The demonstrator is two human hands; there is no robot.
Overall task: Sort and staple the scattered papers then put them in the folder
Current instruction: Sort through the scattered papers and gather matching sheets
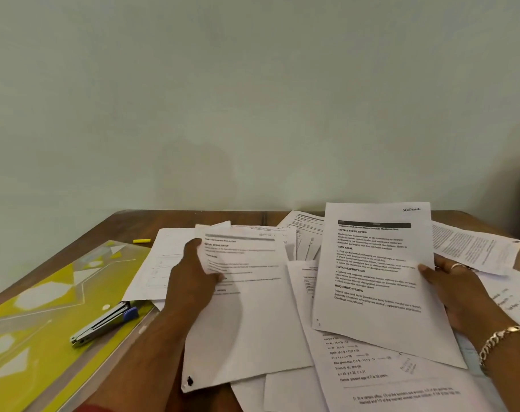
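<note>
Many white printed papers lie scattered and overlapping across the lower middle and right of the head view, on a brown wooden table. Most carry black typed text; one near the bottom has lines of sums, and another at the right edge is dense with small print.

My left hand, in the lower middle of the frame, grips one sheet by its left edge, fingers curled round the paper and the thumb on top. This sheet is blurred, with a grey bar across its head and short paragraphs beneath; a small black mark sits at its near left corner.

My right hand, at the lower right, holds a second sheet by its right edge, thumb pressed on the printed face and fingers behind. That page is tilted up toward me and sharp enough to read headings such as "INITIAL SCENE SETUP" and "TASK GOAL", with a dark band at the top and a handwritten note in its upper right corner. A ring is on one finger and a gold bracelet on the wrist.

The folder, yellow-green with pale shapes under a clear cover, lies at the lower left. A silver stapler with a blue end rests on it. A small yellow highlighter lies on the table beyond the folder.
</note>
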